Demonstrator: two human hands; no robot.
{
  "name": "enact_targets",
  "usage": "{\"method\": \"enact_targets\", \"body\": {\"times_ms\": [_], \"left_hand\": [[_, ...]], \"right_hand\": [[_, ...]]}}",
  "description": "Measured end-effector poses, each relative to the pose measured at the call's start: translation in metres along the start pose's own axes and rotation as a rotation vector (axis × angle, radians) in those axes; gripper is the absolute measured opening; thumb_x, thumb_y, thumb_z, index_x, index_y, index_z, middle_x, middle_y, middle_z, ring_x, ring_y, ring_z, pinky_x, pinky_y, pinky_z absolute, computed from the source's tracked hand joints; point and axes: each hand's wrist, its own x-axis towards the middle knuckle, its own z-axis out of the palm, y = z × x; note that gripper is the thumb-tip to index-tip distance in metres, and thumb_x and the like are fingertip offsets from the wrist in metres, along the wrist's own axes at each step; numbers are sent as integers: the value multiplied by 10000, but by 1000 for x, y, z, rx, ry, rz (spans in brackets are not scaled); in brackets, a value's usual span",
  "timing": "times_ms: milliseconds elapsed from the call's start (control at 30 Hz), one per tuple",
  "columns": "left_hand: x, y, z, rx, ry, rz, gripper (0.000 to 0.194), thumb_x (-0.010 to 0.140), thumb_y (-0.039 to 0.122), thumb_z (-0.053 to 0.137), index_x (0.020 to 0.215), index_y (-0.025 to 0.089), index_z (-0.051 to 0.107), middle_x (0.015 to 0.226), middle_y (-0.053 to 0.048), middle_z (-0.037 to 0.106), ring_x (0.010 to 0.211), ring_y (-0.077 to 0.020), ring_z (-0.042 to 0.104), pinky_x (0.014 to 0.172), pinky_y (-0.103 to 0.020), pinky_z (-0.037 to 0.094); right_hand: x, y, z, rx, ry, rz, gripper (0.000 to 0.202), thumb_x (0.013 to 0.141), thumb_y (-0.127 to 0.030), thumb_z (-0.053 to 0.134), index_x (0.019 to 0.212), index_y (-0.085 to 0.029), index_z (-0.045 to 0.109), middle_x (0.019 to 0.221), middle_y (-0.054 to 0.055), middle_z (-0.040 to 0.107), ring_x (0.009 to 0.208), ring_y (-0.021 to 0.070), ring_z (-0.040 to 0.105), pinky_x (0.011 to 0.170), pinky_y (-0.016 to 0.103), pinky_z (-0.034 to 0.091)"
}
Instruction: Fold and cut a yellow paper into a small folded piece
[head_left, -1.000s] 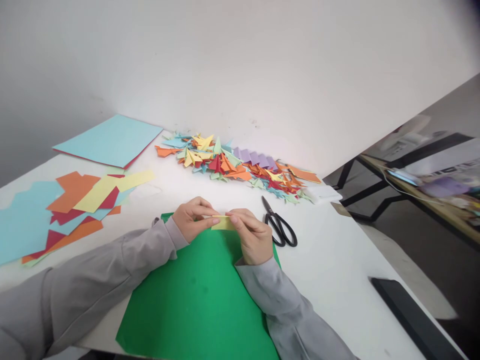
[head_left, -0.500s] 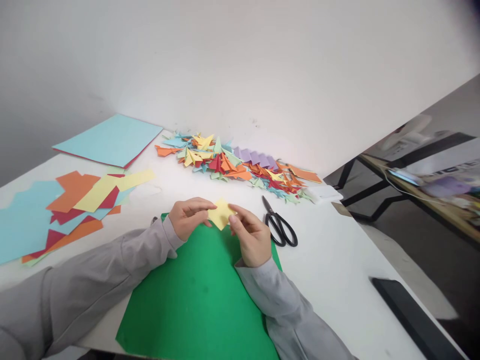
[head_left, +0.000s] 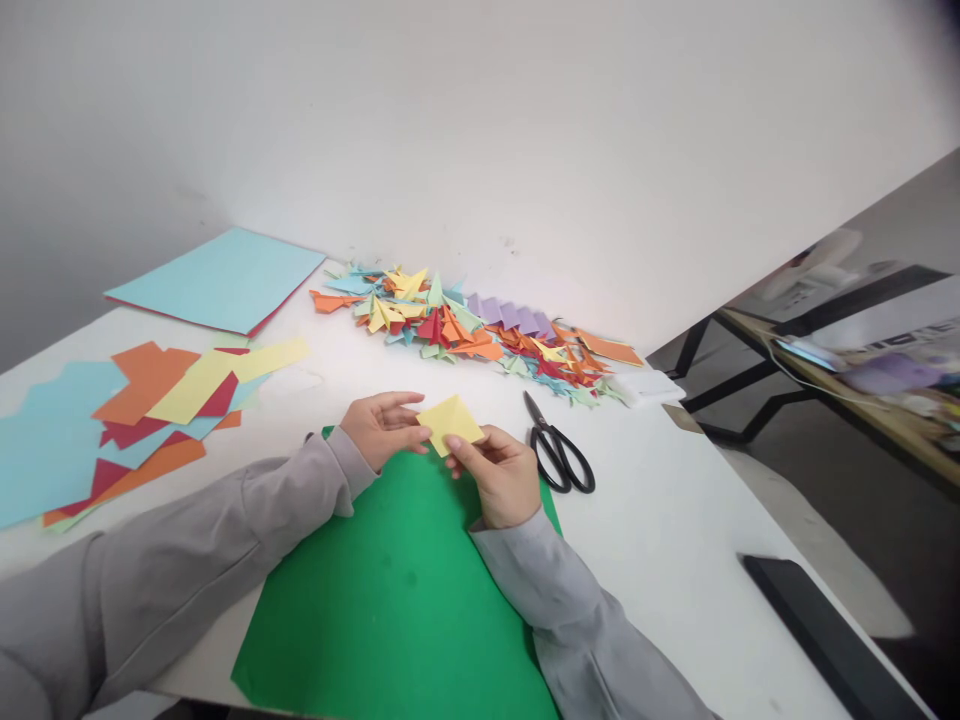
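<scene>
A small square of yellow paper (head_left: 454,420), with a faint crease, is held above the far end of the green sheet (head_left: 405,570). My right hand (head_left: 506,470) pinches its lower right side, thumb on top and fingers underneath. My left hand (head_left: 382,430) is open at the paper's left corner, thumb and forefinger apart. Its thumb tip is at the paper's edge; whether it touches is unclear. Black-handled scissors (head_left: 559,445) lie just right of my right hand, blades pointing away from me.
Folded paper pieces (head_left: 450,325) in many colours are heaped along the wall. Loose coloured strips and cut sheets (head_left: 180,390) overlap on the left, with a light blue stack (head_left: 225,275) behind. A long black object (head_left: 825,630) lies near the table's right edge.
The yellow paper has turned and shows more of its face. My right thumb has moved left and lower on it. My left fingers have parted from their grip on its corner.
</scene>
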Motion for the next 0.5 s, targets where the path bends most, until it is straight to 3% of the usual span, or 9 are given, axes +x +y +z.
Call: {"method": "enact_targets", "body": {"times_ms": [200,500], "left_hand": [[-4,0,2,148,-237,-75,240,552,208,717,735,66,651,604,-56,666,580,-141,631,512,-234,533],[-7,-3,1,177,-255,-98,222,519,170,731,702,72,654,558,-40,658,516,-135,621,476,-237,534]], "right_hand": [[0,-1,2,31,-25,-51,203,584,-264,716,515,-151,562,457,-20,593,390,84,495,396,210,388],[-4,0,3,-96,5,-81,239,606,-284,694,505,-157,519,414,-37,536,368,70,430,367,199,298]]}}
